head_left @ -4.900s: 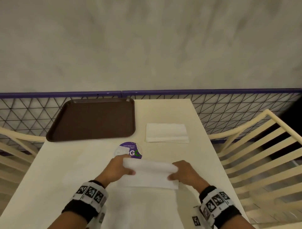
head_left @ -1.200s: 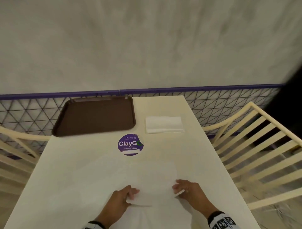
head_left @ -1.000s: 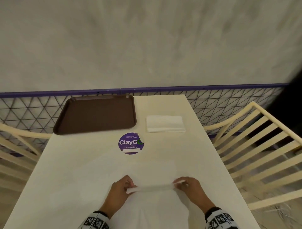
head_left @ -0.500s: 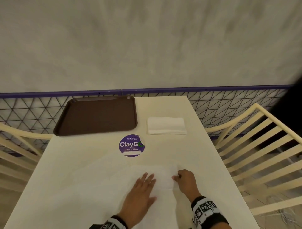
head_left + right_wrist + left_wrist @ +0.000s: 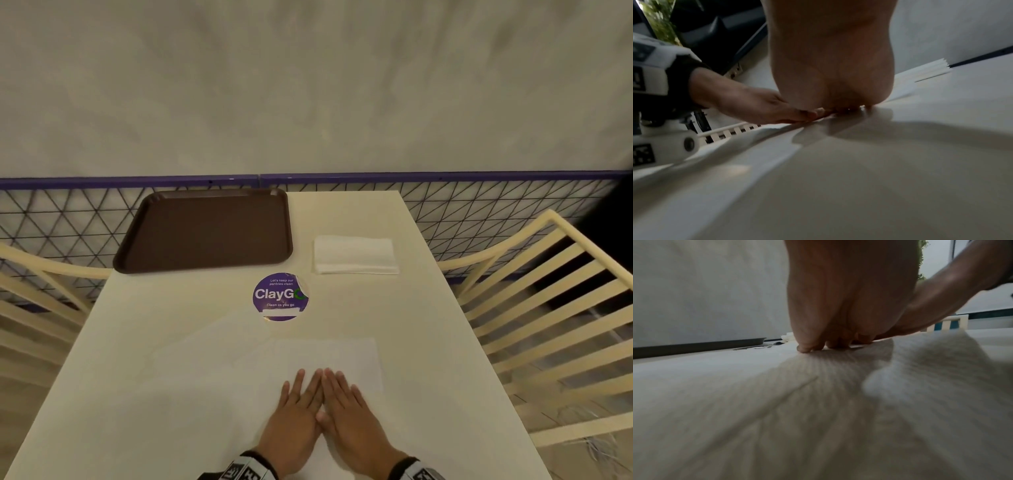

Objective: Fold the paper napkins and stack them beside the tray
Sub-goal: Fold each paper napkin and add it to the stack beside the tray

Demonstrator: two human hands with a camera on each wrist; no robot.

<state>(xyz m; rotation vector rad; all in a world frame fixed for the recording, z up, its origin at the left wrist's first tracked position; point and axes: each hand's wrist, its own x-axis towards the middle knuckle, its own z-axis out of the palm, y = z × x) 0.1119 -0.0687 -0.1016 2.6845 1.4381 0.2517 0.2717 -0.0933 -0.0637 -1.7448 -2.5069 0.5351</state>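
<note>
A white paper napkin (image 5: pixel 329 356) lies folded over on the near part of the table. My left hand (image 5: pixel 294 418) and right hand (image 5: pixel 349 418) lie flat on it side by side, fingers straight, index fingers touching. The wrist views show the left hand (image 5: pixel 838 313) and the right hand (image 5: pixel 830 68) with palms down on the napkin (image 5: pixel 818 402) (image 5: pixel 879 162). A stack of folded napkins (image 5: pixel 355 255) sits just right of the brown tray (image 5: pixel 205 231), which holds nothing. More unfolded napkin paper (image 5: pixel 191 363) spreads out left of my hands.
A round purple ClayGo sticker (image 5: pixel 280 296) is on the cream table (image 5: pixel 418 308) between the tray and my hands. Cream slatted chairs (image 5: pixel 548 308) stand at both sides. A purple-railed mesh fence (image 5: pixel 445 202) runs behind the table's far edge.
Both hands lifted the napkin's near edge and folded it away from me. They then let go, flattened, and came together at the middle of the fold.
</note>
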